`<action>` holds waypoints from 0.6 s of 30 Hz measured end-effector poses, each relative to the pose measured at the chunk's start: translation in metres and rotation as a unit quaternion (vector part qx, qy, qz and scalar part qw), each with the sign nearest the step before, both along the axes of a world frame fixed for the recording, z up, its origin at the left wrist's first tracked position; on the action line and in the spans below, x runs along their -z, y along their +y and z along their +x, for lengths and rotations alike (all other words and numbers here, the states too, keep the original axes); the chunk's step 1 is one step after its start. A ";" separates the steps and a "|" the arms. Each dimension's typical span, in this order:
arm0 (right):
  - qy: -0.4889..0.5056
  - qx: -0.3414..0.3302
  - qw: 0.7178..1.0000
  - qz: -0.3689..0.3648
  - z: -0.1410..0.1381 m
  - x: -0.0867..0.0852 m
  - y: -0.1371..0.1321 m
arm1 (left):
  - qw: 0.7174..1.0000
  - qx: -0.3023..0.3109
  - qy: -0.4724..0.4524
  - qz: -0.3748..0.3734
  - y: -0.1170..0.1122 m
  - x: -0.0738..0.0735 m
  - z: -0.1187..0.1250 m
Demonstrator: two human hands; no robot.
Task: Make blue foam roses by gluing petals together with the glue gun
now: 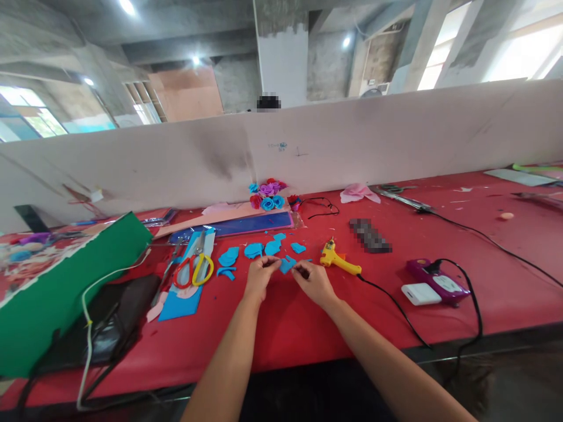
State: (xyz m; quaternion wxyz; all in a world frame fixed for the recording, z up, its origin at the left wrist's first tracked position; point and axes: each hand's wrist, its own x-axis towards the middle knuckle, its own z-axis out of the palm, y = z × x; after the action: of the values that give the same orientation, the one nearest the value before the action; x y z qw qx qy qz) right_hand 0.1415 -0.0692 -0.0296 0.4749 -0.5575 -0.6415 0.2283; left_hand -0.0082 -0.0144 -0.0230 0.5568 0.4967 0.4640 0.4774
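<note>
Both of my hands rest on the red table (281, 328), fingers pinched together. Between them is a small blue foam petal (288, 265). My left hand (259, 276) grips its left side and my right hand (313, 281) pinches its right side. Just beyond lie several loose blue foam petals (255, 251). A yellow glue gun (336, 261) lies to the right of my right hand. Scissors with red and yellow handles (193, 268) rest on a blue foam sheet (187, 287) to the left.
A bunch of finished foam roses (267, 196) stands by the white partition (308, 146). A green sheet (57, 287) and a dark bag (109, 322) lie left. A purple device (433, 280), a white box (421, 293) and black cables lie right.
</note>
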 end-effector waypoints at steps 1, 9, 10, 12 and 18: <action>-0.009 0.005 1.000 0.003 0.000 0.000 -0.001 | 1.000 -0.015 -0.020 -0.018 0.001 0.000 -0.001; -0.063 0.019 0.998 0.016 0.001 0.006 0.001 | 0.995 0.006 -0.074 -0.070 0.009 -0.024 -0.011; -0.065 0.023 0.997 0.016 0.001 0.006 0.001 | 0.993 0.013 -0.088 -0.078 0.010 -0.026 -0.011; -0.072 0.030 0.997 0.017 0.002 0.005 0.001 | 0.985 0.024 -0.130 -0.108 0.010 -0.026 -0.010; -0.078 0.032 0.996 0.019 0.002 0.004 -0.001 | 0.973 0.048 -0.178 -0.140 0.003 -0.012 -0.007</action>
State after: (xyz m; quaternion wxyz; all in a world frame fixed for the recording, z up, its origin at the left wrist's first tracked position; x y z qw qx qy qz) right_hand 0.1431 -0.0707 -0.0337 0.4411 -0.5846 -0.6626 0.1571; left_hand -0.0156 -0.0113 -0.0111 0.7170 0.3425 0.3952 0.4609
